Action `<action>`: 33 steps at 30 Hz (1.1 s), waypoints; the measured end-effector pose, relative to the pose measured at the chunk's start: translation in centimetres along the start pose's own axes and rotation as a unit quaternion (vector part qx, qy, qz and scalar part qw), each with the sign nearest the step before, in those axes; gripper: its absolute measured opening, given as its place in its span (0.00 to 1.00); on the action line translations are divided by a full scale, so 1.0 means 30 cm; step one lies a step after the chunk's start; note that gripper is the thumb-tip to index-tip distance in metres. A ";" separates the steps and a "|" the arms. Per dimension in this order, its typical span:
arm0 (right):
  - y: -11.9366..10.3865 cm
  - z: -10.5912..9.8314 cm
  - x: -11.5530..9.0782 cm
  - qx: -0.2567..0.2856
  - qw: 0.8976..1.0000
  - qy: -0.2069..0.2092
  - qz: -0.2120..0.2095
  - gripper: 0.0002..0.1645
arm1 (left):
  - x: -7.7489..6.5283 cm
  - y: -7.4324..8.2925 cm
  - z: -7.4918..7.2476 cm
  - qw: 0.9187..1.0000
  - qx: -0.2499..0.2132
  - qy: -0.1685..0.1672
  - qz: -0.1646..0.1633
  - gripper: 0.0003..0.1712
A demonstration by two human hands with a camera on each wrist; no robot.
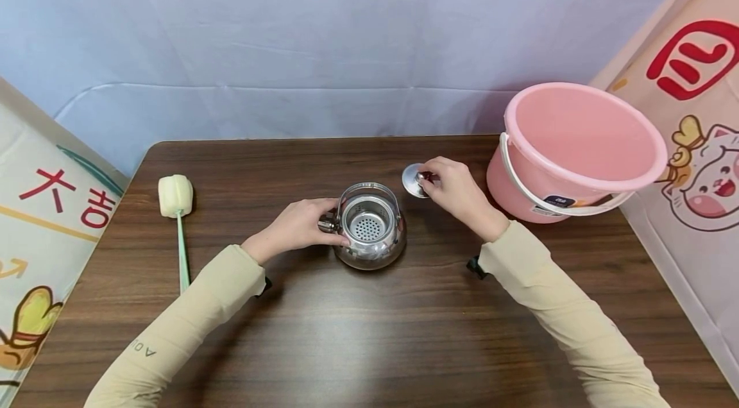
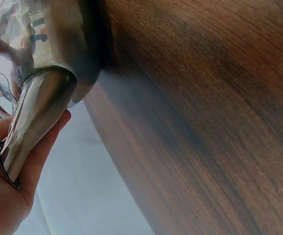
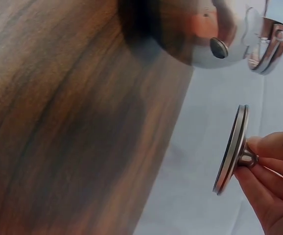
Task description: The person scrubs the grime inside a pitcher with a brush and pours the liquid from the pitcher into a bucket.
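A small shiny steel teapot [image 1: 372,259] stands uncovered near the middle of the table, with a perforated strainer [image 1: 367,227] visible inside its mouth. My left hand [image 1: 297,228] holds its left side, the spout [image 2: 41,107] lying between thumb and fingers. Up over the mouth arches the teapot's metal handle [image 1: 369,186]. To the right of the teapot and apart from it, my right hand [image 1: 458,193] pinches the round lid [image 1: 412,181] by its knob [image 3: 248,158]. In the right wrist view the lid is held up on edge, tilted, clear of the teapot body [image 3: 180,29].
A pink bucket [image 1: 514,183] with a white handle [image 1: 537,193] stands at the back right, close beyond my right hand. On the left lies a pale sponge brush [image 1: 175,196] with a green stick. Behind the wooden table [image 1: 358,344] hangs a light cloth [image 1: 323,42].
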State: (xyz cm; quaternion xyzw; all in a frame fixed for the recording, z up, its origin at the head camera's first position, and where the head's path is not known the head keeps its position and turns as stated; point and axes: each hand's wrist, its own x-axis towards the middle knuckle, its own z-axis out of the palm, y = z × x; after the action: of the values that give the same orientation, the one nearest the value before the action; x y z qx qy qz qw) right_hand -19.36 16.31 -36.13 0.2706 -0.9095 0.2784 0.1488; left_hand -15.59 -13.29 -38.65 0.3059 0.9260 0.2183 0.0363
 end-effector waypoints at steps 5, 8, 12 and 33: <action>0.020 0.027 -0.005 0.006 1.000 -0.012 0.017 0.09 | -0.002 -0.001 0.000 1.000 0.003 -0.001 0.001 0.43; 0.029 0.042 -0.010 0.004 0.999 -0.020 0.025 0.09 | -0.003 0.000 0.000 1.000 0.001 -0.001 0.001 0.43; 0.042 0.063 -0.020 0.000 0.999 -0.036 0.034 0.10 | -0.003 0.001 0.000 1.000 -0.002 -0.001 0.001 0.43; 0.082 0.111 -0.021 -0.024 0.992 -0.107 0.068 0.12 | -0.003 0.003 -0.002 1.000 -0.002 -0.007 -0.007 0.45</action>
State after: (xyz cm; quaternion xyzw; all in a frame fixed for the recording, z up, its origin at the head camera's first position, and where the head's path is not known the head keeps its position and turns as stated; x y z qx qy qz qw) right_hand -20.66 16.33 -40.12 0.2325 -0.9430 0.2350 0.0374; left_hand -15.48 -13.30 -38.55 0.3006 0.9276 0.2175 0.0448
